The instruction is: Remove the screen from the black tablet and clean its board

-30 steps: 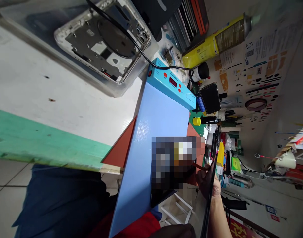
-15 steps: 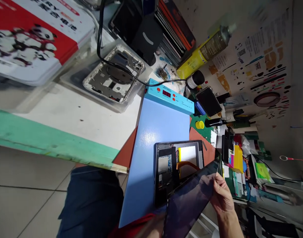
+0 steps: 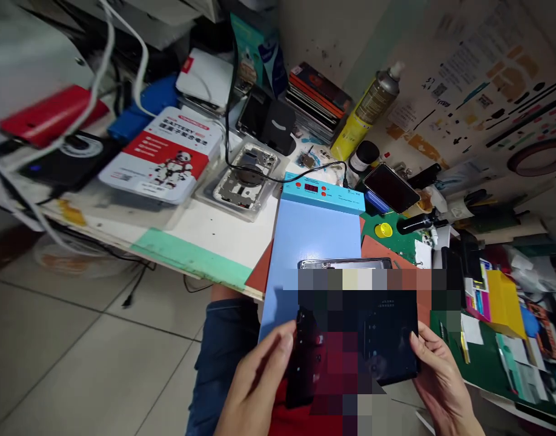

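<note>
A dark, glossy screen panel (image 3: 391, 339) is held up at the lower centre, partly pixelated. My left hand (image 3: 264, 375) grips its left edge between thumb and fingers. On the right edge, my right hand (image 3: 441, 375) has its thumb on the front and fingers behind. Behind the panel, the top rim of an opened tablet body (image 3: 346, 264) shows on the blue heating mat (image 3: 312, 233); the rest of the body is hidden by the panel and pixelation. The mat's light-blue control box (image 3: 323, 192) has a small red display.
An opened phone frame (image 3: 248, 178) lies in a plastic tray left of the mat. Farther left is a white and red battery box (image 3: 162, 154). A yellow spray can (image 3: 366, 112), a phone (image 3: 391, 186) and a yellow cap (image 3: 383, 230) are beyond and right.
The panel has turned from slanted to nearly level, its glossy face towards me, and now covers most of the tablet body. My left hand has come into view at its left edge. The view has shifted.
</note>
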Action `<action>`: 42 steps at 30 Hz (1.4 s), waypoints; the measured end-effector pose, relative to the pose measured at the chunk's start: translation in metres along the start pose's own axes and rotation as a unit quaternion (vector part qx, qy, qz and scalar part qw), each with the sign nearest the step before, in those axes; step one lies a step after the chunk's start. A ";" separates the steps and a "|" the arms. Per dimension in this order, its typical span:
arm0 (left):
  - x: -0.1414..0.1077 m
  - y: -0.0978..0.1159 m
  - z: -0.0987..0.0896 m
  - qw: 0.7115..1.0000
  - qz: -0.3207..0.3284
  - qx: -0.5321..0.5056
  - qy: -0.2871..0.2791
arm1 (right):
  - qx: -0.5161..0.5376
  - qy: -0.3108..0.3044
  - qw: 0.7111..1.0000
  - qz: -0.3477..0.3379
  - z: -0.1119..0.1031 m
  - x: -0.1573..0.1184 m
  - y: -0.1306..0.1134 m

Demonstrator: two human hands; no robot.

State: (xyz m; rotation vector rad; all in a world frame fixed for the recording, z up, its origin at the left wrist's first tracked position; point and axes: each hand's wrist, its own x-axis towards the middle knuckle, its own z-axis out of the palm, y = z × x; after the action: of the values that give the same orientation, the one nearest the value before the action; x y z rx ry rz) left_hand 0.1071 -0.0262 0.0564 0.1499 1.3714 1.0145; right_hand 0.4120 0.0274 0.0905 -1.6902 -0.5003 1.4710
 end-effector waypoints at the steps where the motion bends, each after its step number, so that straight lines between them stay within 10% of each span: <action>1: 0.006 0.007 -0.001 1.000 0.009 -0.006 -0.021 | 0.000 -0.003 1.000 0.004 0.000 0.000 0.000; 12: 0.040 0.075 0.023 0.986 0.123 -0.002 -0.114 | 0.016 -0.003 1.000 0.016 -0.007 0.006 0.010; 42: 0.024 0.078 0.025 0.988 0.094 0.090 -0.078 | 0.050 -0.009 0.998 0.029 0.000 0.011 0.005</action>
State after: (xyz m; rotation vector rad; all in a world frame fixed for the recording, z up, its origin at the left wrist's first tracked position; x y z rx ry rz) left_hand 0.0855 0.0472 0.0940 0.4914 1.3210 1.0108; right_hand 0.4136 0.0321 0.0797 -1.6269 -0.3839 1.5274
